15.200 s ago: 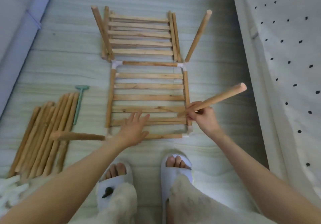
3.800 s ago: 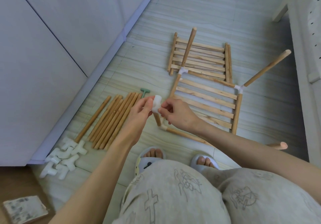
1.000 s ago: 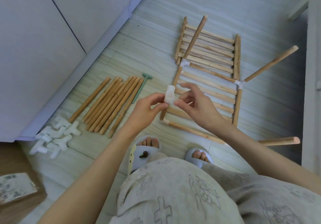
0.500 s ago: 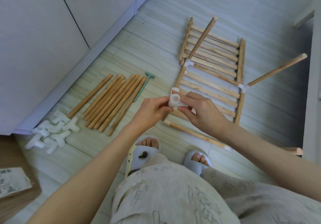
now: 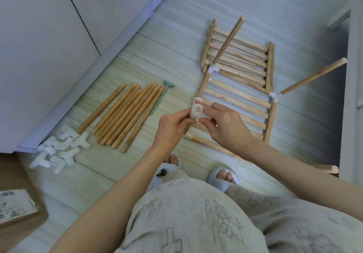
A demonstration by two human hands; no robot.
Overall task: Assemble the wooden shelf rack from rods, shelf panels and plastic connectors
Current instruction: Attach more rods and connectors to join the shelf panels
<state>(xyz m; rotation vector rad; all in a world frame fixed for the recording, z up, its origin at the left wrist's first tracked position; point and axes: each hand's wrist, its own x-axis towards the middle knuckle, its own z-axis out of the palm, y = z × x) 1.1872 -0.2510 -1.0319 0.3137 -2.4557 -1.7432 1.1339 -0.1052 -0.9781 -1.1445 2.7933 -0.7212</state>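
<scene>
Both hands are raised together over the floor, each pinching the same white, translucent plastic connector with open tubular sockets (image 5: 197,111): the left hand (image 5: 172,128) grips it from the near-left side, the right hand (image 5: 223,124) from the right, thumb and fingers curled round one branch. It looks light, stiff and smooth, so probably a little slippery; holding it by the barrels, clear of the socket mouths, should leave room for a rod end. Directly beyond the hands lies the partly built pale wooden slatted shelf panel (image 5: 238,103), framed with rods and white corner pieces, two round rods standing up from its far corners. To the left of the left hand lies a row of loose brown wooden rods (image 5: 125,116), and farther left a heap of spare white connectors (image 5: 59,148). No container holding parts is visible; only a cardboard corner (image 5: 17,209) shows at the near left.
</scene>
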